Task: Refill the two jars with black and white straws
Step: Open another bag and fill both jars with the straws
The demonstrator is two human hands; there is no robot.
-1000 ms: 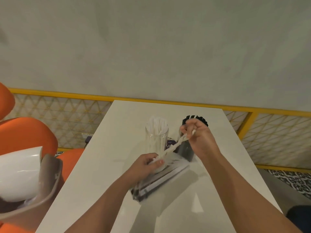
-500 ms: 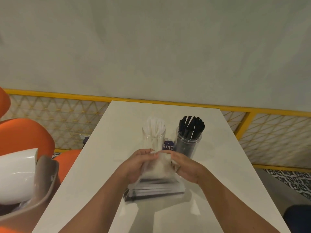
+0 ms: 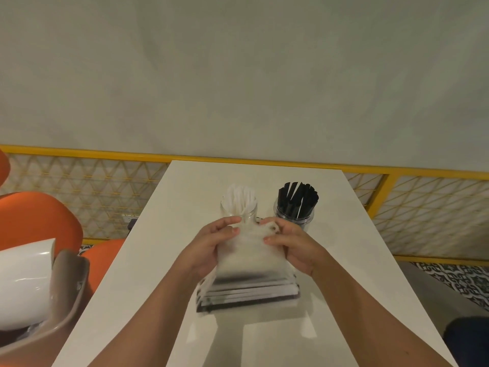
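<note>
- Bag point(image 3: 248, 256) of straws, light, soft and slippery, stands on the counter point(image 3: 352, 260) before both jars.
- My left hand point(image 3: 211, 245) and right hand point(image 3: 293, 245) pinch its top corners; grip there.

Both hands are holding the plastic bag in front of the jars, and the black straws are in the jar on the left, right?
Not quite. In the head view the black straws are in the right jar; white straws fill the left one. Left hand and right hand do hold the plastic bag.
</note>
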